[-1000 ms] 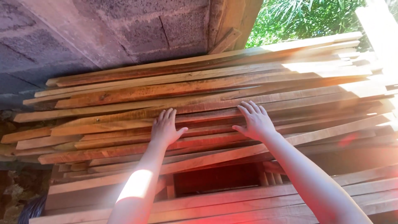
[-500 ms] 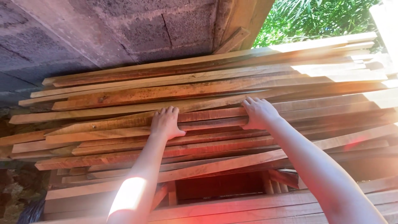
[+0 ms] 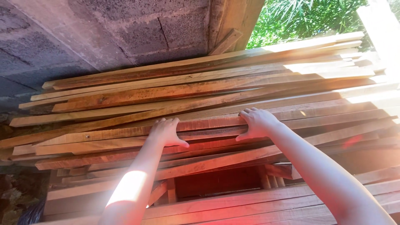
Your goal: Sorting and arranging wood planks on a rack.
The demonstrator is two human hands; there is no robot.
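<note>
Left hand (image 3: 166, 131): has moved up, now curled over the same plank (image 3: 208, 124).
Right hand (image 3: 258, 122): same, grip closed on plank edge.
Stack (image 3: 166, 91): unmoved.

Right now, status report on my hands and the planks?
Left hand and right hand both curled over one plank atop the pile. Nothing blocking.

Two bare forearms show, with no sleeves, gloves, watch or rings visible anywhere on them. The left hand (image 3: 166, 131) has short, unpainted nails as far as can be told; its fingers are slim. The right hand (image 3: 258, 122) looks the same, with a rounded knuckle line. A patch of bright sunlight falls on the left forearm toward 7 o'clock of the view, and the right forearm, toward 5 o'clock, lies partly in reddish glare.
</note>
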